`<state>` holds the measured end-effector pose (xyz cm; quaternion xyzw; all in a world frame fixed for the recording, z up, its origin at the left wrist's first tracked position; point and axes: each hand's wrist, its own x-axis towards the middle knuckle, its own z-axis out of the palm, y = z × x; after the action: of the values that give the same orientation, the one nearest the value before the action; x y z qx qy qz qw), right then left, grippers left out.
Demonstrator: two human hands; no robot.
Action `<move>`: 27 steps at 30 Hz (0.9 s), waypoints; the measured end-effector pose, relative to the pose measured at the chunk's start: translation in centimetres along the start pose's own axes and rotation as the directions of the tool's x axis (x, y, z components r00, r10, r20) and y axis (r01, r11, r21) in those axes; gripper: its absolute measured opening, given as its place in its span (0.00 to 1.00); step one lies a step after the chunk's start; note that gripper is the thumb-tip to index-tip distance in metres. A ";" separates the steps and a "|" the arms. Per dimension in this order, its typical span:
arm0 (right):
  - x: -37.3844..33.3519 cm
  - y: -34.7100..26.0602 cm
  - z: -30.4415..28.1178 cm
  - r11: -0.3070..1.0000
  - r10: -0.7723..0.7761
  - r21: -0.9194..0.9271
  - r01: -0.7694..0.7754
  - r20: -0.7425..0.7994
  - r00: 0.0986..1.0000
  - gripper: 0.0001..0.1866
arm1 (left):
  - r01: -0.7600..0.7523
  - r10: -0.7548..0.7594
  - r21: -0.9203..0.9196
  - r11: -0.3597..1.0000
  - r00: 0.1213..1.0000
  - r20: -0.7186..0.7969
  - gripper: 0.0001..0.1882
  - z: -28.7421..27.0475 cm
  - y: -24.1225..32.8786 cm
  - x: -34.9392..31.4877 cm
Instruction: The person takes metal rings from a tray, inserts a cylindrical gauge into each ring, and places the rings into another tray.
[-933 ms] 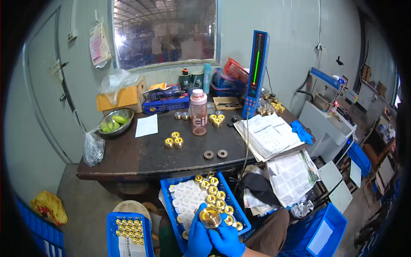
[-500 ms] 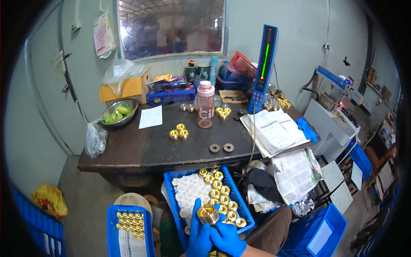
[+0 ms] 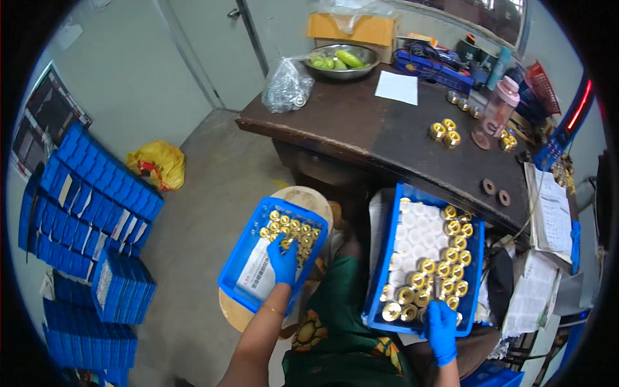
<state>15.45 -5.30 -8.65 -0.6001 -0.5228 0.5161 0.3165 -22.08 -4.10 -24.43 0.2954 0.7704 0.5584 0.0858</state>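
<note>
While a dark desk (image 3: pixel 335 116) stretches across the far side, a person (image 3: pixel 329 309) has one blue-gloved hand at each of two containers. The larger, a blue crate (image 3: pixel 476 271), stands to the right; a smaller blue tray (image 3: pixel 242 248) rests on a round stool (image 3: pixel 233 316) to the left, its long axis slanting away and rightward, with a printed sheet (image 3: pixel 256 271) lining its near half.

The left hand (image 3: pixel 282 261) reaches down into the tray, fingers parted and bent; the right hand (image 3: pixel 442 332) sits over the crate's near right corner, fingers closer together. From where I stand, I cannot tell what either has hold of, as the fingertips are lost among the metal.

In the crate, white round pieces (image 3: pixel 416 235) fill the far left, gold-toned fittings (image 3: pixel 404 295) the near and right sides.

Smallest are the brass rings (image 3: pixel 304 227), grouped in the tray's far half, squat, openings up, with no long side. They lie beneath the left fingertips and just beyond, away from the body; the left hand is plainly nearer, the right well apart.
</note>
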 end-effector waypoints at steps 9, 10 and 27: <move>-0.4 -1.0 -0.1 0.991 0.070 0.112 -0.075 0.054 0.996 0.12 | 0.404 -0.377 0.187 0.895 0.912 -0.163 0.19 -1.6 -13.6 2.1; -0.5 -1.4 -0.1 0.986 0.085 0.140 -0.092 0.058 0.995 0.12 | 0.450 -0.437 0.098 0.887 0.890 -0.132 0.20 -1.2 -13.9 2.2; -1.7 -1.7 -1.5 0.991 0.041 0.118 -0.057 0.133 0.990 0.15 | -0.853 0.704 -0.205 0.481 0.235 0.671 0.26 15.2 23.5 -6.2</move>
<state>16.46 -6.28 -6.18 -0.5575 -0.4952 0.5926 0.3046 -1.56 9.49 -9.69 0.8273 0.4786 0.2915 0.0390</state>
